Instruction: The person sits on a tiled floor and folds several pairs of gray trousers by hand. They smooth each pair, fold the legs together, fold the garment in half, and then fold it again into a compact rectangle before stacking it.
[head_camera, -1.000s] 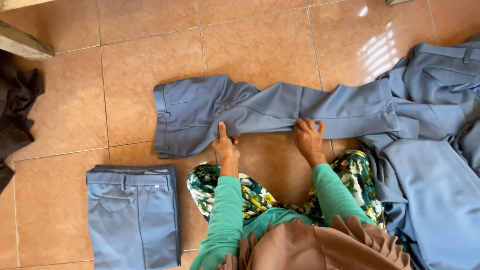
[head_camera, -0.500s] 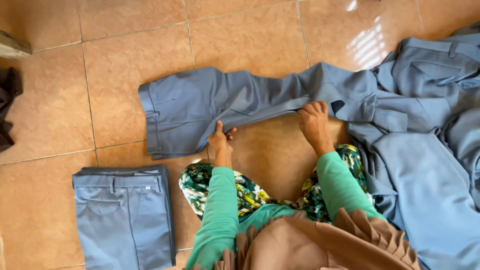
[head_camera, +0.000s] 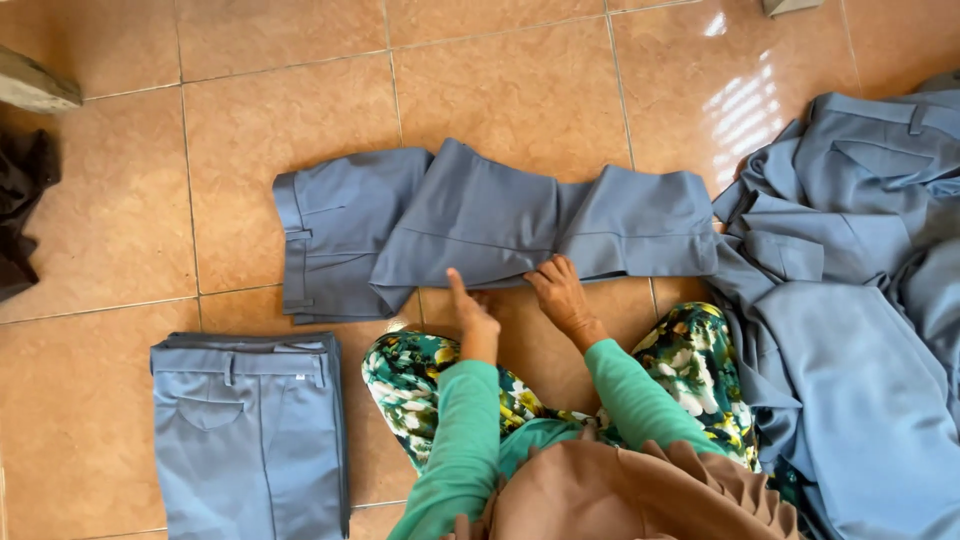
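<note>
A pair of grey-blue trousers (head_camera: 470, 225) lies across the tiled floor in front of me, its leg end folded back over the middle. My left hand (head_camera: 470, 308) rests on the near edge of the fold with the index finger pointing out. Beside it, my right hand (head_camera: 560, 293) presses its fingers on the same edge of the cloth. Both arms wear green sleeves. Neither hand grips anything.
A folded pair of the same trousers (head_camera: 250, 430) lies at lower left. A heap of unfolded grey-blue trousers (head_camera: 860, 300) fills the right side. Dark cloth (head_camera: 20, 200) sits at the left edge. My knees in floral fabric (head_camera: 410, 370) are below the hands.
The trouser leg that lay stretched to the right has been folded back over the middle. Both hands have come closer together on the near edge.
</note>
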